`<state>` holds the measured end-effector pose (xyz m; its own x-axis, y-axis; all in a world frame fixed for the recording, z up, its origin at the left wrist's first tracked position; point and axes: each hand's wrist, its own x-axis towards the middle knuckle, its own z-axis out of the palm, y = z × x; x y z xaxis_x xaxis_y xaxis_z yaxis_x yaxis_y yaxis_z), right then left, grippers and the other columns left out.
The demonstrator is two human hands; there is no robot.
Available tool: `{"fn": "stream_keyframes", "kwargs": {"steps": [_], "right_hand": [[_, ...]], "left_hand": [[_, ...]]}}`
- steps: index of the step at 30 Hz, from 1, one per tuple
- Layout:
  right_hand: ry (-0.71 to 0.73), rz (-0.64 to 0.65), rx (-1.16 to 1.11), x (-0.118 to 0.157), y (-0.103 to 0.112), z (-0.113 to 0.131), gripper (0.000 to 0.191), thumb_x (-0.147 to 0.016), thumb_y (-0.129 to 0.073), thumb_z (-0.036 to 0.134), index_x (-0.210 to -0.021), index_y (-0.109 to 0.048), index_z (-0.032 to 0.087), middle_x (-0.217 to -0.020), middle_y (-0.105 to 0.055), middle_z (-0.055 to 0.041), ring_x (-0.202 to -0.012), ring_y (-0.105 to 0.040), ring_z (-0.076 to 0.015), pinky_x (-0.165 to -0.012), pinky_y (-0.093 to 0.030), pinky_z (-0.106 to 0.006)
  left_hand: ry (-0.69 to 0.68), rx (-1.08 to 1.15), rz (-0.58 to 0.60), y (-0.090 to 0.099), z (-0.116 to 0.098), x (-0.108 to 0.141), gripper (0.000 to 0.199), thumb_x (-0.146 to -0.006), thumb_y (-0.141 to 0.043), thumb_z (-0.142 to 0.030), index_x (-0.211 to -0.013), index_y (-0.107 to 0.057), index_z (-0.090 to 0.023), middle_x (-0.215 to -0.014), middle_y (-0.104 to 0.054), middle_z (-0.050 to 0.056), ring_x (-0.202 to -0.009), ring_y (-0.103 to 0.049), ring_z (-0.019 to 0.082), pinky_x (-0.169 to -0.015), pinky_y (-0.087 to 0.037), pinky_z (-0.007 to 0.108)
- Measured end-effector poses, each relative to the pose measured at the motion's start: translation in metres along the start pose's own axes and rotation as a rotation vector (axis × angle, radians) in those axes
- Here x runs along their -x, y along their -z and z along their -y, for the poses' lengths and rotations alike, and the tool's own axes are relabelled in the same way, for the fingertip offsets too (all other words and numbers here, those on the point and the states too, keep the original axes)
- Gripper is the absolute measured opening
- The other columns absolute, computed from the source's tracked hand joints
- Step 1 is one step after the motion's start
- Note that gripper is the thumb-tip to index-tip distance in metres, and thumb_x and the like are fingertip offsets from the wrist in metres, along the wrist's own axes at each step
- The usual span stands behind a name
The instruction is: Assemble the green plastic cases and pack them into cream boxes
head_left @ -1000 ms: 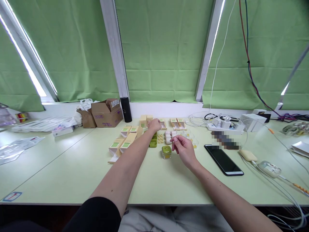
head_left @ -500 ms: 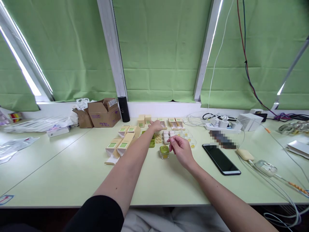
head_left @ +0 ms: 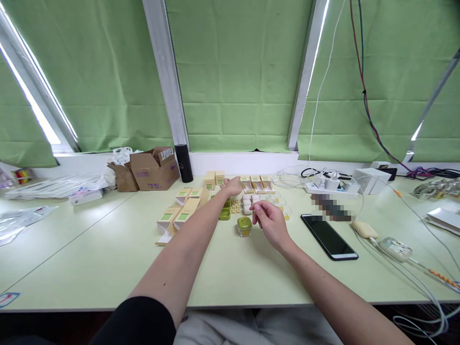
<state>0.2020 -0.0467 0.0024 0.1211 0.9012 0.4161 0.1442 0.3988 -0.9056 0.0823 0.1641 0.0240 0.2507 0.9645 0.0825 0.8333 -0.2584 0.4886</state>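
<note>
Jar [head_left: 245, 226] stood upright, green lid on, on the table [head_left: 233, 275], just beside the right hand [head_left: 270, 224], whose grip was loosely curled with nothing visible in it. Stretched out over the table, the left hand [head_left: 233, 186] was beside the far boxes [head_left: 256, 183]; how open its grip was, or whether it held anything, I could not tell. Green pieces [head_left: 224, 215], yellow tiles [head_left: 235, 208] and white blocks [head_left: 247, 203] lay grouped by kind, probably for easy reach.

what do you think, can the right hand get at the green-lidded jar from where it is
Probably yes: the right hand is close beside the green-lidded jar, with nothing visible in the way between them.
</note>
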Motion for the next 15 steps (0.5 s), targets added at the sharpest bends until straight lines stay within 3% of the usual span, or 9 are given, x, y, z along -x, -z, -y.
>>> {"fn": "stream_keyframes", "kwargs": {"steps": [4,8,15], "right_hand": [[-0.009,0.003,-0.003,0.000,-0.001,-0.001,0.042,-0.093,-0.058,0.060,-0.086,-0.069,0.020,-0.058,-0.061,0.0007,-0.052,-0.047,-0.0139,-0.053,-0.034,-0.027],[-0.008,-0.020,-0.004,-0.004,-0.001,-0.005,0.041,-0.093,-0.058,0.059,-0.086,-0.069,0.020,-0.059,-0.062,0.0008,-0.052,-0.047,-0.0135,-0.053,-0.035,-0.027],[-0.006,-0.062,-0.054,-0.026,-0.001,-0.003,0.042,-0.090,-0.063,0.062,-0.087,-0.068,0.020,-0.060,-0.063,0.0011,-0.051,-0.049,-0.0127,-0.053,-0.039,-0.026]], "left_hand": [[-0.026,0.046,-0.078,0.019,0.009,0.016,0.065,-0.090,-0.058,-0.021,-0.154,-0.050,-0.024,-0.154,-0.058,0.015,-0.157,-0.028,0.040,-0.121,-0.030,0.064],[-0.106,0.094,-0.133,0.036,0.013,0.041,0.053,-0.091,-0.057,-0.020,-0.144,-0.059,-0.025,-0.138,-0.071,0.010,-0.150,-0.038,0.037,-0.120,-0.034,0.060],[-0.327,0.168,-0.120,0.050,0.022,0.109,0.039,-0.093,-0.056,-0.026,-0.130,-0.067,-0.027,-0.120,-0.077,0.006,-0.137,-0.049,0.033,-0.119,-0.037,0.057]]}}
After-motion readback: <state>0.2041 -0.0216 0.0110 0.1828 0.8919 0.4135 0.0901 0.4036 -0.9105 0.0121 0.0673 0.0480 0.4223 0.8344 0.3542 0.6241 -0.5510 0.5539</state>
